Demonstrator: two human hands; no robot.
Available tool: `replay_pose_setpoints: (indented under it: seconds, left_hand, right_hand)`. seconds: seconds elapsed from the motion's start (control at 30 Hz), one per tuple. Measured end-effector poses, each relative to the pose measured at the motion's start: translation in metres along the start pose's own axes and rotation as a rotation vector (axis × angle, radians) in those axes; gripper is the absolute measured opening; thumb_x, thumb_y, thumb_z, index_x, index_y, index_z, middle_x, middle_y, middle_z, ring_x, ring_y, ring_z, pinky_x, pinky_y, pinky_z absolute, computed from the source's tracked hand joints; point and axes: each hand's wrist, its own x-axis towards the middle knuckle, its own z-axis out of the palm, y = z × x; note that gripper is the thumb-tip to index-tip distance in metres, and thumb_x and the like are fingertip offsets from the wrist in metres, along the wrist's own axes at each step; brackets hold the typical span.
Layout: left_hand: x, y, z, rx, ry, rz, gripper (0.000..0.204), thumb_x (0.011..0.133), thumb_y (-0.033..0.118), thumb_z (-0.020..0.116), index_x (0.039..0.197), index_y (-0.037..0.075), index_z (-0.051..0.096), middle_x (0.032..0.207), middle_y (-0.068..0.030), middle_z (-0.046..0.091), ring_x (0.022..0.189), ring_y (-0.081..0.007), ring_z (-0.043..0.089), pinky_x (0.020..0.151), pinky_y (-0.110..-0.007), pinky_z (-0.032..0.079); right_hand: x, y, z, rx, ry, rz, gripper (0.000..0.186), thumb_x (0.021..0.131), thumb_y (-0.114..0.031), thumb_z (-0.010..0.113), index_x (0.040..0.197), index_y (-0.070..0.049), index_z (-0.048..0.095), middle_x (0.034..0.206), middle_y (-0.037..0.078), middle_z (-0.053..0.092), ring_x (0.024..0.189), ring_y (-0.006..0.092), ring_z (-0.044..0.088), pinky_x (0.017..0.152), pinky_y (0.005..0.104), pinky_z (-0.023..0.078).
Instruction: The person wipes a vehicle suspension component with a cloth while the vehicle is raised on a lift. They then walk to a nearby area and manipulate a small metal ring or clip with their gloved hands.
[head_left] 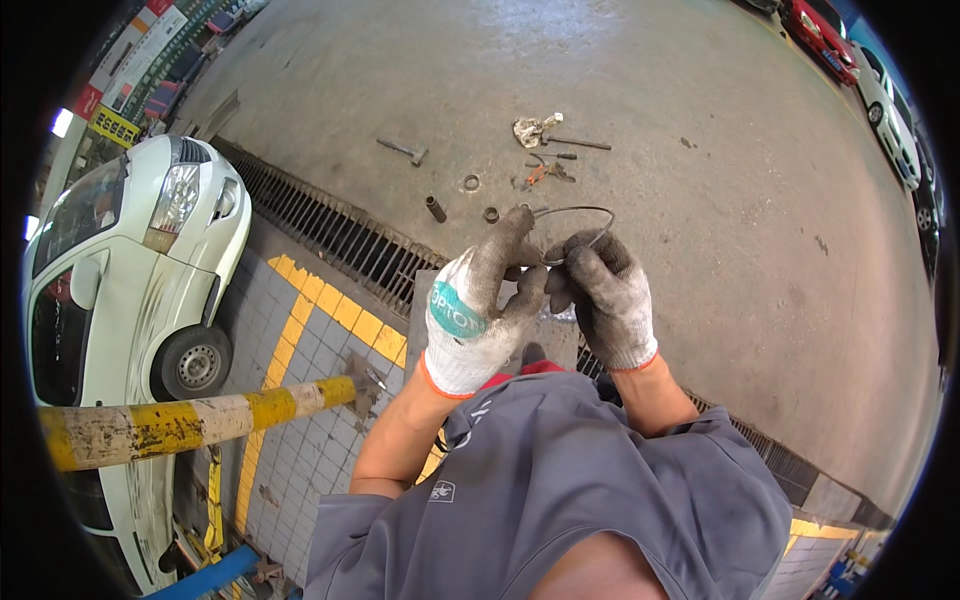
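Note:
My left hand (478,305), in a soiled white glove with a teal patch, and my right hand (610,305), similarly gloved, meet in front of me. Both have their fingers curled on a thin, curved dark wire (585,208), which loops up above them. What else may be between the fingertips is hidden. Beyond them on the concrete floor lie a dark cylindrical sleeve (435,209), two rings (471,183), orange-handled pliers (550,172), a T-shaped tool (403,151), a long bar (580,143) and a dirty rag (528,131).
A white van (140,260) stands at left, with a yellow-and-white striped post (170,430) before it. A floor grate (310,210) runs diagonally beside yellow-bordered tiles (350,320). A blue metal bar (210,575) is at lower left. Parked cars (825,35) line the upper right.

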Motion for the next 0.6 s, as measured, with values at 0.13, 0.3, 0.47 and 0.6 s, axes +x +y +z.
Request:
replay_pose_setpoints:
  seconds: [0.13, 0.3, 0.47, 0.6]
  left_hand:
    - [0.002, -0.002, -0.004, 0.086, -0.042, 0.044, 0.065, 0.083, -0.015, 0.068, 0.145, -0.004, 0.052, 0.091, -0.0139, 0.073, 0.077, -0.0244, 0.073, 0.070, -0.034, 0.058]
    - [0.005, 0.004, -0.007, 0.069, 0.014, -0.007, 0.070, 0.079, -0.013, 0.067, 0.146, -0.003, 0.051, 0.083, -0.0115, 0.072, 0.073, -0.0212, 0.073, 0.070, -0.032, 0.057]
    - [0.007, 0.009, -0.012, 0.018, -0.024, -0.142, 0.068, 0.079, -0.012, 0.068, 0.145, -0.003, 0.052, 0.081, -0.0081, 0.070, 0.074, -0.0157, 0.070, 0.072, -0.030, 0.056]
    - [0.004, 0.003, -0.012, -0.039, -0.015, -0.135, 0.064, 0.081, -0.010, 0.068, 0.143, -0.005, 0.053, 0.081, -0.0054, 0.066, 0.073, -0.0129, 0.066, 0.072, -0.028, 0.055]
  right_hand:
    - [0.001, 0.006, 0.006, 0.028, 0.037, -0.021, 0.027, 0.101, -0.024, 0.071, 0.114, 0.000, 0.066, 0.098, 0.006, 0.071, 0.077, 0.0138, 0.066, 0.067, 0.0297, 0.052]
    - [0.001, 0.011, 0.004, -0.068, -0.008, -0.049, 0.025, 0.100, -0.021, 0.072, 0.111, 0.001, 0.068, 0.092, 0.009, 0.072, 0.076, 0.0151, 0.068, 0.066, 0.0298, 0.055]
    - [0.005, 0.010, 0.006, -0.132, -0.045, -0.104, 0.022, 0.101, -0.019, 0.071, 0.107, 0.002, 0.068, 0.091, 0.011, 0.073, 0.076, 0.0160, 0.069, 0.065, 0.0296, 0.057]
    - [0.006, 0.010, 0.004, -0.100, -0.070, -0.072, 0.024, 0.102, -0.020, 0.070, 0.111, 0.001, 0.066, 0.095, 0.011, 0.074, 0.076, 0.0161, 0.069, 0.065, 0.0300, 0.056]
